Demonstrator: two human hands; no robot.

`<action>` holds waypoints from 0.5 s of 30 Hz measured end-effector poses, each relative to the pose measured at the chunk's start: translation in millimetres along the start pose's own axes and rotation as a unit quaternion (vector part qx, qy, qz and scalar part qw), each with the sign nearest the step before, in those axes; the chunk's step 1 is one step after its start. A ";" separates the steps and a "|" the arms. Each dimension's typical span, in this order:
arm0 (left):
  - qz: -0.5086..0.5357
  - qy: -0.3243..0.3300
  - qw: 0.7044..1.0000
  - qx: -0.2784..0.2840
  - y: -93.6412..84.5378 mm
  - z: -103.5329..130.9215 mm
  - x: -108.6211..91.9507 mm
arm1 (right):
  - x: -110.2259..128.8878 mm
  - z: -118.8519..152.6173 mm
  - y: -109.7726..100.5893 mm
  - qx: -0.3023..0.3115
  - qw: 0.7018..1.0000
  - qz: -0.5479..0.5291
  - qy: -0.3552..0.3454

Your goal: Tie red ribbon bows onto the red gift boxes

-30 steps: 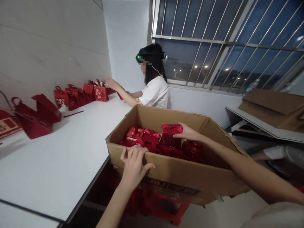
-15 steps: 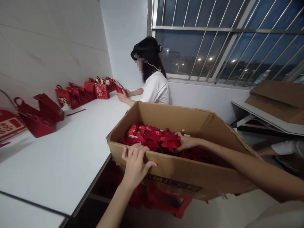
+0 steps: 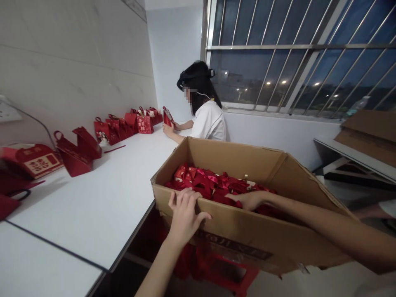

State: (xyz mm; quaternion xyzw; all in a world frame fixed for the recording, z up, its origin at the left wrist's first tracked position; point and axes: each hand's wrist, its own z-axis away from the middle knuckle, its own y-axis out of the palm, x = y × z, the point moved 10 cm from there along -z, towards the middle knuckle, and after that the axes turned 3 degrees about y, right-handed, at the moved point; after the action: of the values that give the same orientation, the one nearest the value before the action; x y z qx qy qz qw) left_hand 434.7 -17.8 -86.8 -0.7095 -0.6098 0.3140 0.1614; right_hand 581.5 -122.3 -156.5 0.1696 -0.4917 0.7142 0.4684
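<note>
Head view: left hand [image 3: 185,211] grips one carton [image 3: 244,229], right hand [image 3: 250,201] is among several red packages [image 3: 199,180], grip unclear.

Barred window [image 3: 266,78] shows a dark blue evening.

Looks dim and cool indoors, shaded inside the cardboard box [image 3: 235,152] and nearly black under the white table [image 3: 102,194], with softly blurred shadows, small glaring lights [image 3: 284,82] beyond the dusky window [image 3: 244,70], soft fine detail and wide-angle stretching toward the edges.
</note>
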 end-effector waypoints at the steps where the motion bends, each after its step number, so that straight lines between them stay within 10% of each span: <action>1: 0.001 -0.004 1.000 -0.001 -0.7 0.0 0.2 | -1.6 0.7 1.8 0.006 1.000 -0.010 0.008; 8: 0.004 -0.029 0.999 0.022 3.4 -2.3 0.8 | -9.7 0.2 14.8 0.018 0.990 -0.125 0.055; 15: 0.010 0.029 0.987 0.157 -1.6 9.9 -15.5 | -7.5 37.3 -67.6 -0.178 0.983 -0.048 0.014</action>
State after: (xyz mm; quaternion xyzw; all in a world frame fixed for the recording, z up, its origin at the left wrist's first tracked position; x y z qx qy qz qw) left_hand 426.2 -33.9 -89.3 -0.6905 -0.5403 0.3867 0.2857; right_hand 633.6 -152.9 -107.9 0.0968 -0.5954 0.5947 0.5314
